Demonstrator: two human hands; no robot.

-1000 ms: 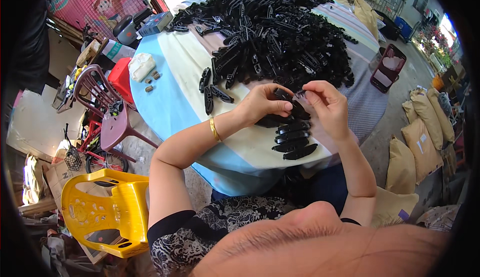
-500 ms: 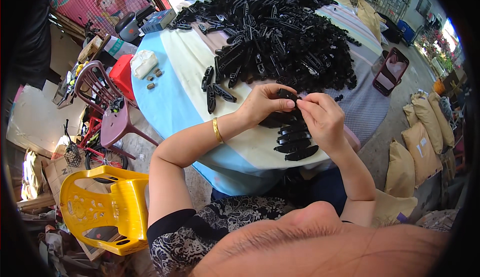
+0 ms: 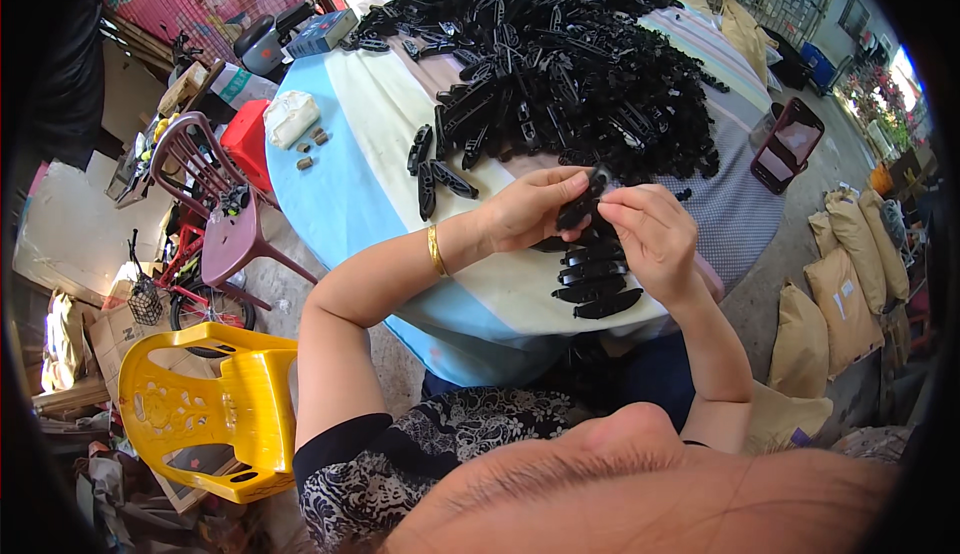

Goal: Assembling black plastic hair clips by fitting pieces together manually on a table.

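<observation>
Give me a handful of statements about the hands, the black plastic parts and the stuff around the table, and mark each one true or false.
1. Both hands hold one black plastic piece between them. True: the left hand and the right hand meet on it.
2. A row of black pieces lies on the table just below the hands. True.
3. The big heap of black parts lies on the floor. False: it lies on the round table.
4. The plastic chair at lower left is blue. False: it is yellow.
5. A gold bangle sits on the left wrist. True.
6. A phone lies in the person's lap. False: it lies at the table's right edge.
</observation>
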